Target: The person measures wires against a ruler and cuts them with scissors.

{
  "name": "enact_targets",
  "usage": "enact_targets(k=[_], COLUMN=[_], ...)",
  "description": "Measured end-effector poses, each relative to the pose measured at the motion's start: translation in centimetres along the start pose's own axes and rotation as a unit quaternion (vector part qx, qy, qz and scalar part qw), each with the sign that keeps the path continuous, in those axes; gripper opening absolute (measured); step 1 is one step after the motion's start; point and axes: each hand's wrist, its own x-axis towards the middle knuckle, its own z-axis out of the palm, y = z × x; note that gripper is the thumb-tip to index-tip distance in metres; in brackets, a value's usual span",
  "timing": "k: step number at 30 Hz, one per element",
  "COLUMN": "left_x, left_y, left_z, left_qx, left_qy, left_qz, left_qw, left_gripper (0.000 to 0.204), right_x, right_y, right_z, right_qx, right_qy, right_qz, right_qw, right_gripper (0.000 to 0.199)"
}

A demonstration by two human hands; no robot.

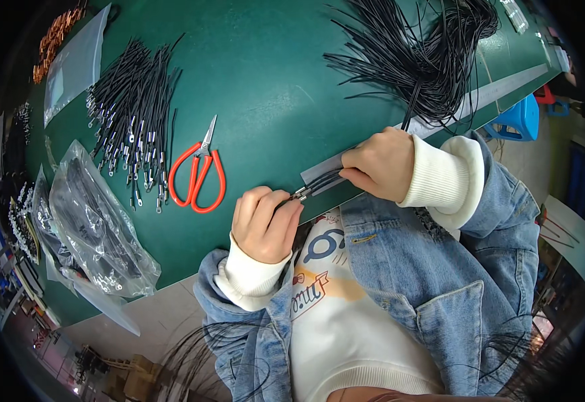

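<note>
Between my hands, at the table's front edge, stretches a small bunch of black wires [322, 181] with silvery metal ends. My left hand [264, 222] has its fingers closed around the end with the metal pieces. Pinched between thumb and fingers, the other stretch of the bunch sits in my right hand [381, 164]. Beneath the right hand lies a long grey strip like a ruler [500, 88]. To the left of my hands rest scissors [199, 171] with red handles, blades pointing away. Farther left is a pile of short black wires [135, 114] with metal ring terminals.
A large bundle of long black wires [426, 60] covers the far right of the green table [252, 80]. Clear plastic bags [98, 221] with black wires lie at the left edge. Copper-coloured parts [58, 33] sit far left. A blue stool [517, 120] stands beyond the right edge.
</note>
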Motion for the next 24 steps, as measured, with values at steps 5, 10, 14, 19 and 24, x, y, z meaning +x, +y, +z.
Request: enact_targets(k=[5,10,14,19,24], left_x=[0.0,0.3,0.2,0.2,0.2], left_y=[0.3,0.4,0.4,0.5,0.5], left_z=[0.1,0.5,0.5,0.5,0.2], left_qx=[0.003,0.018,0.03,0.066,0.118], left_qy=[-0.012,0.004,-0.008,-0.017,-0.052], left_qz=[0.003,0.021,0.034,0.06,0.095], left_qw=[1.0,1.0,0.999,0.996,0.987], left_gripper=[0.023,0.026,0.028,0.029,0.034], right_x=[0.0,0.1,0.0,-0.3,-0.3], right_y=[-0.9,-0.9,-0.9,-0.8,-0.7], right_z=[-0.5,-0.3,-0.3,0.2,-0.3], right_qx=[-0.063,-0.068,-0.061,-0.034,-0.044], right_qy=[-0.019,-0.035,-0.028,-0.011,-0.015], right_qz=[-0.004,0.01,0.014,0.01,0.012], right_qw=[0.998,0.997,0.998,0.999,0.999], right_gripper=[0.02,0.017,0.017,0.016,0.018])
